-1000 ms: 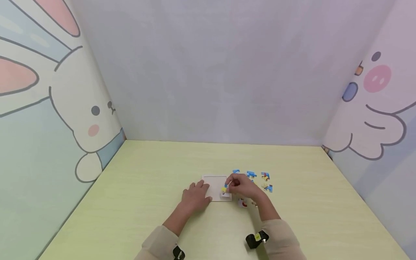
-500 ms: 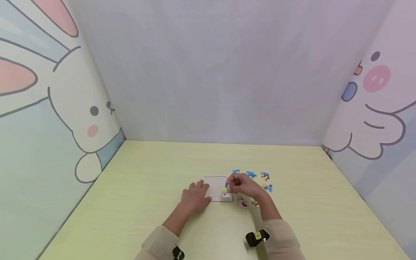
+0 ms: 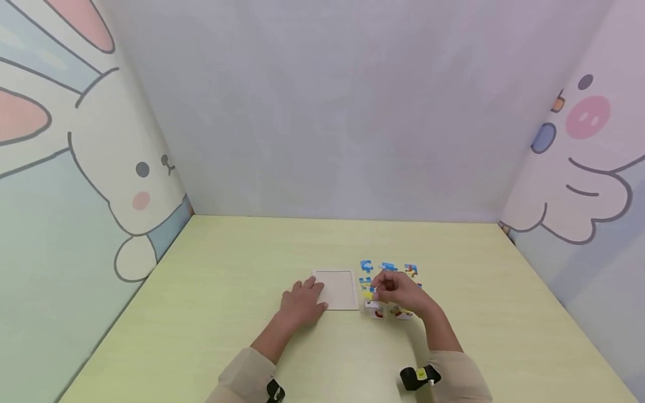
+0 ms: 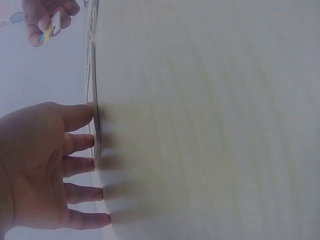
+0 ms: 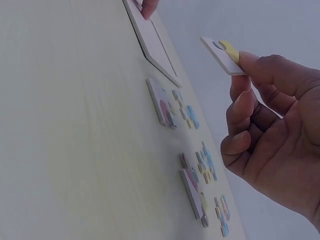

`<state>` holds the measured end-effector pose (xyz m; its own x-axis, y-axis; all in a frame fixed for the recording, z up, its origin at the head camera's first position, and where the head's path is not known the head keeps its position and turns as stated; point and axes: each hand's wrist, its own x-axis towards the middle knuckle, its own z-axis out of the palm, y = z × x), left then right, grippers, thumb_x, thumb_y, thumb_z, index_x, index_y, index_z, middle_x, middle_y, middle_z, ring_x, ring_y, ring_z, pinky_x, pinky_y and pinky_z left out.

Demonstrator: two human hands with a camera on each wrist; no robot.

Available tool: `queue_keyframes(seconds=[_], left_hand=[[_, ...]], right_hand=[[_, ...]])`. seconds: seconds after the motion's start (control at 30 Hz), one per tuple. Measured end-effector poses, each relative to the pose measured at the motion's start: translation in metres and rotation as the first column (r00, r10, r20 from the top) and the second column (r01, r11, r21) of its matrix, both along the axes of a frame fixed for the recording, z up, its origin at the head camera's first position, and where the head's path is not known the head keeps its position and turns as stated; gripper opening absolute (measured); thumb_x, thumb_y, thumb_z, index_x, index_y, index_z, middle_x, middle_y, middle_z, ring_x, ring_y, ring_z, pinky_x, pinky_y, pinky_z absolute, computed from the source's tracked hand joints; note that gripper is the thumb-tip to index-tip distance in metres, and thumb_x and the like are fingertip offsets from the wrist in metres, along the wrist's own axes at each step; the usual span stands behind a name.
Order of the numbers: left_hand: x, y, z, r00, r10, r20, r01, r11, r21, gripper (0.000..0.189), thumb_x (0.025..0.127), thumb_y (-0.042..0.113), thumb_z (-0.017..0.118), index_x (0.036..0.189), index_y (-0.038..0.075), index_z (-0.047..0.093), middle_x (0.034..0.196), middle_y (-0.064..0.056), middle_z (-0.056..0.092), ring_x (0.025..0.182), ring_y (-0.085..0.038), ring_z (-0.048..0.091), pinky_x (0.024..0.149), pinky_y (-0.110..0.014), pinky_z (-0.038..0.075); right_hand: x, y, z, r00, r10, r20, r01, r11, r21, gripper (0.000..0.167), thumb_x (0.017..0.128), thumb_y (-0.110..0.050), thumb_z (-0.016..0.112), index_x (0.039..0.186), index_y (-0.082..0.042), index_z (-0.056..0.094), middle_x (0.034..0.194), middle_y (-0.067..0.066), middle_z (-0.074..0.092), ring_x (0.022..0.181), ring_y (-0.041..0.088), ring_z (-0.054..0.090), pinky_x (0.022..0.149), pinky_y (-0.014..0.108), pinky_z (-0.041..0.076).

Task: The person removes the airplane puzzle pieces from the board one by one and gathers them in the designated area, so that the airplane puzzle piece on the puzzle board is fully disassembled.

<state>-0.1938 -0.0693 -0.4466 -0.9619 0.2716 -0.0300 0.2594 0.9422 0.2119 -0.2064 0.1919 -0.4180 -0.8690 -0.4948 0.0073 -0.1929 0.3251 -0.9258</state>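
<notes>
My left hand (image 3: 301, 305) lies with fingers spread, its thumb and fingertips resting on the left side of a flat, pale square puzzle tray (image 3: 340, 291). In the left wrist view, the left hand (image 4: 40, 170) touches the edge of the tray (image 4: 95, 85). Just right of the tray, my right hand (image 3: 403, 294) holds a puzzle piece (image 3: 369, 296) above the loose ones. The right wrist view shows that puzzle piece (image 5: 221, 56), yellow and white with a rounded notch, pinched between thumb and index finger of the right hand (image 5: 280, 115). Its printed face is mostly turned away.
Several loose puzzle pieces (image 3: 366, 266) in blue, yellow, red and white lie in rough rows right of the tray, some hidden under the right hand. The pale wooden table (image 3: 227, 268) meets a grey back wall (image 3: 322, 123) and cartoon-printed side walls.
The right hand has moved right with the puzzle piece, from over the tray's right side to above the loose pieces. The left hand has stayed on the tray.
</notes>
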Motion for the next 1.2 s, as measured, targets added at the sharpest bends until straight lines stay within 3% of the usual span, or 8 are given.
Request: queue_keyframes(seconds=[0.23,0.43,1.2], left_hand=[[-0.001,-0.002,-0.003,1.0,-0.002,-0.004,0.002,1.0,0.009,0.048,0.089,0.036,0.06,0.129,0.012,0.053,0.136,-0.01,0.044,0.115,-0.033,0.044,0.079,-0.052,0.042],[0.0,-0.004,-0.004,1.0,0.003,-0.002,-0.003,1.0,0.014,0.048,0.089,0.037,0.059,0.13,0.011,0.052,0.137,-0.011,0.043,0.117,-0.032,0.043,0.08,-0.051,0.041],[0.001,-0.001,-0.001,1.0,0.001,-0.017,-0.002,1.0,-0.006,0.047,0.088,0.036,0.061,0.128,0.011,0.054,0.136,-0.01,0.045,0.115,-0.032,0.045,0.079,-0.052,0.041]], right_hand=[[-0.008,0.02,-0.019,1.0,-0.027,-0.014,0.027,1.0,0.011,0.015,0.087,-0.007,0.065,0.098,0.001,0.059,0.08,0.009,0.057,0.071,0.018,0.053,0.063,0.034,0.047],[-0.006,0.033,-0.018,0.999,-0.031,-0.01,0.031,0.999,-0.016,0.018,0.086,-0.011,0.066,0.099,0.001,0.059,0.081,0.01,0.057,0.071,0.018,0.054,0.063,0.034,0.048],[0.002,0.091,-0.028,0.987,-0.163,0.014,0.161,0.984,0.073,0.028,0.085,-0.014,0.068,0.104,0.004,0.058,0.085,0.012,0.057,0.071,0.018,0.051,0.061,0.031,0.044]])
